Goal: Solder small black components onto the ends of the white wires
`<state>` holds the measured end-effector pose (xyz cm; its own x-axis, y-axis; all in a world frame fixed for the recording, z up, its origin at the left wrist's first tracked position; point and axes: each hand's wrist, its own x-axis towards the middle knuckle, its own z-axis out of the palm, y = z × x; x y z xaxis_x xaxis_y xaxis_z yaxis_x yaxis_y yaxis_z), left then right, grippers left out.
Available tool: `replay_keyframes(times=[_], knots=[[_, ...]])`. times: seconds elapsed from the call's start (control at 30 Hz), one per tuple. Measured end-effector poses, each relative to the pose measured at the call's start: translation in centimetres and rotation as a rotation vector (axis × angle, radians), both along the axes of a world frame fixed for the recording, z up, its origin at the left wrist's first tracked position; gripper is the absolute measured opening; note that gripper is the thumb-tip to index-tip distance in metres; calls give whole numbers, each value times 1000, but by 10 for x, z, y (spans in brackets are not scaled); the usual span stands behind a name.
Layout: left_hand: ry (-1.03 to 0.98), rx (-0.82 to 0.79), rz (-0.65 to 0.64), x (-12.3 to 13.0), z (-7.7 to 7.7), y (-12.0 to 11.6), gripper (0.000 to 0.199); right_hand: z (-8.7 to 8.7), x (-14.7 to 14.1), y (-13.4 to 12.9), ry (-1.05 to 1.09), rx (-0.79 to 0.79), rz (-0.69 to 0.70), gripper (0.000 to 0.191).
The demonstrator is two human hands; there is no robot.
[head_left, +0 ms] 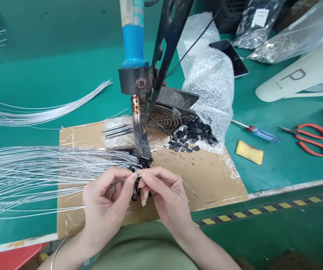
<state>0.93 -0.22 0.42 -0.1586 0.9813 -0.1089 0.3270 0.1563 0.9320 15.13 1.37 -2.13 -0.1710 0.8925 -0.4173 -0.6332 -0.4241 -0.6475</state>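
My left hand [107, 198] and my right hand [164, 191] meet fingertip to fingertip over the cardboard, just below the soldering iron's tip. Thin wire [178, 191] runs out past the fingers of my right hand, which pinches it. The thumb and forefinger of my left hand press together on something too small and covered to name. Several black-ended wires [119, 159] lie beside and beneath my hands, their black pieces [134, 197] partly hidden. Above stands a blue soldering iron [133, 47], clamped tip down.
Small black pieces [192, 135] are heaped on bubble wrap [212, 82] at the right. A fan [165, 116] sits behind the iron. Farther right are a screwdriver [263, 133], yellow sponge [249, 152], orange-handled scissors [313, 138] and white cup [296, 78]. Another wire bundle [51, 114] lies left.
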Motion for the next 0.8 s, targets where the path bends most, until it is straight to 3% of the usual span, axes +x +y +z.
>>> replay_keyframes(times=[0.33,0.57,0.8], knots=[[-30,-44,63,1,1,3,10,-4,5,3,-16,46,48,14],[-25,2,35,0,2,4,12,-4,6,0,-144,75,40,9],[-20,37,5,-1,1,3,12,-4,5,1,-108,63,45,11]])
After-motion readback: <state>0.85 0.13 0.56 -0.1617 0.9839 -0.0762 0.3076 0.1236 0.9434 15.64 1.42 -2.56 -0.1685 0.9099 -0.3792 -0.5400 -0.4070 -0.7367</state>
